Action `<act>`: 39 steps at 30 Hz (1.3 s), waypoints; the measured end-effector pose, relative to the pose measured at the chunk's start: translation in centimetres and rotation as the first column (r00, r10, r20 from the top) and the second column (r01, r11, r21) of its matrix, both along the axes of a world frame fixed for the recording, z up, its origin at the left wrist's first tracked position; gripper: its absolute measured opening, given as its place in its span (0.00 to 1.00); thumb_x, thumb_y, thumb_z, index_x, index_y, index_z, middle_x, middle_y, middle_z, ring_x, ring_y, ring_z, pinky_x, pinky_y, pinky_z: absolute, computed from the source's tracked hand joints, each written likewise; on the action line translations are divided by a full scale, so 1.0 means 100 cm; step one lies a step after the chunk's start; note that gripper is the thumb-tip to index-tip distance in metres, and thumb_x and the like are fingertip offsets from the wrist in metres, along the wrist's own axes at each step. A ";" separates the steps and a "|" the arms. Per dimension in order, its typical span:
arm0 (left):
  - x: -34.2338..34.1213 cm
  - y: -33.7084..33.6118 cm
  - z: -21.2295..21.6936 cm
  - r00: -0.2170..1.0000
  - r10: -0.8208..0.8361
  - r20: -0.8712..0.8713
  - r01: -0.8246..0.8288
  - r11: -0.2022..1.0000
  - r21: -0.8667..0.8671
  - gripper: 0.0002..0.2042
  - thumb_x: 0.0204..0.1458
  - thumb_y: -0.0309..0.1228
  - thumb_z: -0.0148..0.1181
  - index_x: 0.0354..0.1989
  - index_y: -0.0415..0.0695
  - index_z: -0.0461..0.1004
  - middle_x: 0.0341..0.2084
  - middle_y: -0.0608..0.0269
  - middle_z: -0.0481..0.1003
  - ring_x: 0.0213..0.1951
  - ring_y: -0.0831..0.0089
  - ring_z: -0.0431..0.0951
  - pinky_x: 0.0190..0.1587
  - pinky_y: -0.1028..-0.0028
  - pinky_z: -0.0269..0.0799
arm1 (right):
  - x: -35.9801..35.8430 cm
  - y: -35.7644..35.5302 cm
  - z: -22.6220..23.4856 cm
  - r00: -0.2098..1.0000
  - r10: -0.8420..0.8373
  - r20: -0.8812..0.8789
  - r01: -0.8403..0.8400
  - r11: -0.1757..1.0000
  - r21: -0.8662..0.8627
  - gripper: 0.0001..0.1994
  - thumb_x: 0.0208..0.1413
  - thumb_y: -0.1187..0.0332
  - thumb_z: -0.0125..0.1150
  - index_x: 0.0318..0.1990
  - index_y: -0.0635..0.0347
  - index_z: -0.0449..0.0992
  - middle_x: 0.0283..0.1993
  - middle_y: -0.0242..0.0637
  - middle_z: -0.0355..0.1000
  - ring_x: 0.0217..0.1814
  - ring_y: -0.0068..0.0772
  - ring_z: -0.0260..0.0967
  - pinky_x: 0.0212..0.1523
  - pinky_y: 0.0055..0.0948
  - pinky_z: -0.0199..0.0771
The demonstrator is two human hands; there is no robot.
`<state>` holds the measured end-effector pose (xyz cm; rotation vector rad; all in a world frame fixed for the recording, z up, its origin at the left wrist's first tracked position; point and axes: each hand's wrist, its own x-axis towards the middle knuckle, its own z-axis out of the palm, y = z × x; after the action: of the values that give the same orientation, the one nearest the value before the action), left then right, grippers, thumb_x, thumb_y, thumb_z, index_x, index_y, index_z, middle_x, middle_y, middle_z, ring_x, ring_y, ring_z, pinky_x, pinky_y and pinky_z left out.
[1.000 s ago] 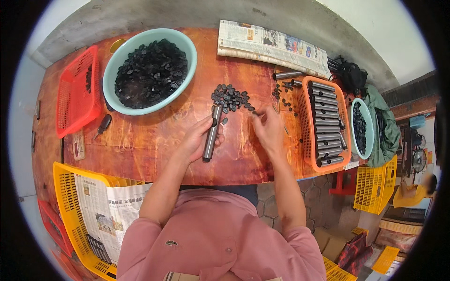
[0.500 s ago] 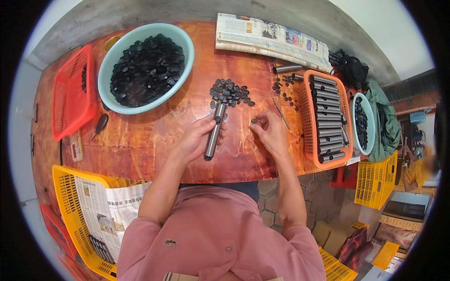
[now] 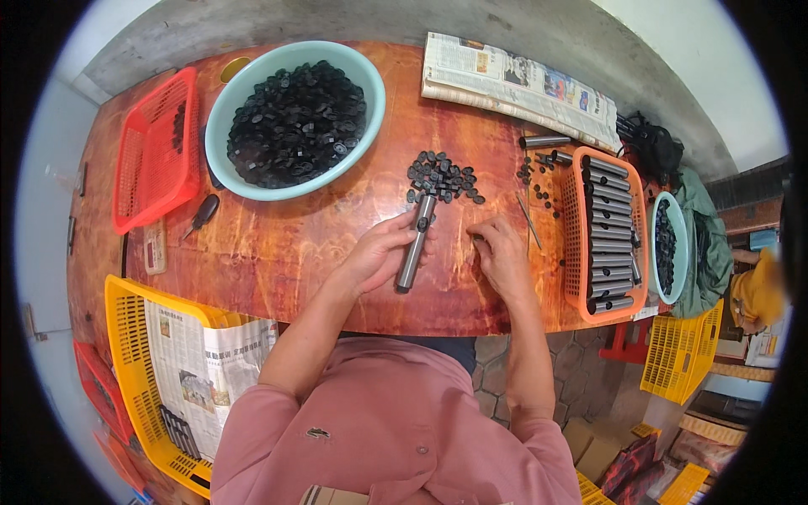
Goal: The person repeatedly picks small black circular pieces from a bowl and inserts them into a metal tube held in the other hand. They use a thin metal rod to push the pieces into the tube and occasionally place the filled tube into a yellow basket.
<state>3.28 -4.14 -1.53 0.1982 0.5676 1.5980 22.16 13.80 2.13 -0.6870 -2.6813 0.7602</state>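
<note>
A grey metal tube (image 3: pixel 410 263) with a dark hole in its side stands tilted in my left hand (image 3: pixel 383 252), whose fingers wrap round its middle. To the right, above the table, my right hand (image 3: pixel 503 257) is closed in a pinch on a small black plastic piece, of which only a dark edge shows between thumb and forefinger. Just beyond the tube's top end lies a loose pile of small black plastic pieces (image 3: pixel 442 177), several of them apart from the rest.
Behind left stands a pale blue basin (image 3: pixel 379 109) full of black pieces, beside a red basket (image 3: pixel 126 198). At right, an orange basket (image 3: pixel 573 252) holds several metal tubes. A screwdriver (image 3: pixel 204 210), a thin rod (image 3: pixel 528 220) and folded newspapers (image 3: pixel 522 80) lie on the table.
The whole view has shifted slightly. My right hand has turned, so the small black piece in its fingertips is now mostly hidden. My left hand still holds the tube.
</note>
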 end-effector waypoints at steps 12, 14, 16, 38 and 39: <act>0.004 0.000 0.003 0.995 0.031 -0.091 -0.032 0.999 -0.016 0.26 0.67 0.29 0.57 0.71 0.40 0.59 0.53 0.52 0.74 0.54 0.59 0.79 0.59 0.54 0.79 | 0.003 -0.003 0.009 0.997 -0.074 0.017 0.075 0.995 -0.062 0.15 0.51 0.77 0.71 0.47 0.66 0.80 0.39 0.47 0.75 0.42 0.48 0.76 0.45 0.41 0.75; 0.004 0.001 0.002 0.995 0.030 -0.093 -0.030 1.000 -0.001 0.25 0.68 0.28 0.56 0.71 0.39 0.60 0.53 0.53 0.74 0.54 0.60 0.79 0.59 0.53 0.79 | 0.003 -0.005 0.007 0.995 -0.104 0.006 0.104 0.993 -0.051 0.14 0.51 0.76 0.71 0.46 0.66 0.80 0.40 0.49 0.75 0.43 0.51 0.76 0.46 0.43 0.75; 0.004 0.001 0.001 0.997 0.026 -0.080 -0.025 1.000 0.009 0.24 0.68 0.27 0.56 0.71 0.39 0.60 0.53 0.53 0.74 0.54 0.60 0.79 0.59 0.51 0.79 | 0.005 -0.005 0.005 0.990 -0.126 0.060 0.127 0.992 -0.018 0.12 0.50 0.75 0.71 0.43 0.66 0.79 0.41 0.51 0.76 0.46 0.56 0.76 0.49 0.48 0.74; 0.011 0.000 -0.001 0.995 0.030 -0.095 -0.030 1.000 0.001 0.28 0.70 0.28 0.54 0.77 0.44 0.55 0.61 0.59 0.71 0.57 0.68 0.78 0.57 0.62 0.81 | -0.045 -0.058 0.019 0.938 0.136 -0.320 -0.039 0.955 0.293 0.13 0.51 0.73 0.73 0.45 0.57 0.84 0.37 0.37 0.78 0.34 0.41 0.76 0.35 0.38 0.71; 0.011 0.000 0.001 0.994 0.039 -0.101 -0.039 0.999 -0.005 0.28 0.70 0.28 0.53 0.77 0.43 0.55 0.61 0.59 0.71 0.56 0.68 0.78 0.55 0.63 0.81 | -0.044 -0.059 0.018 0.939 0.139 -0.314 -0.032 0.946 0.323 0.13 0.51 0.73 0.74 0.45 0.57 0.84 0.37 0.37 0.78 0.34 0.41 0.76 0.35 0.38 0.72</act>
<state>4.37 -4.18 -1.47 0.2656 0.6586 1.6303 17.76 7.86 3.90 -0.3269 -2.4490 0.4073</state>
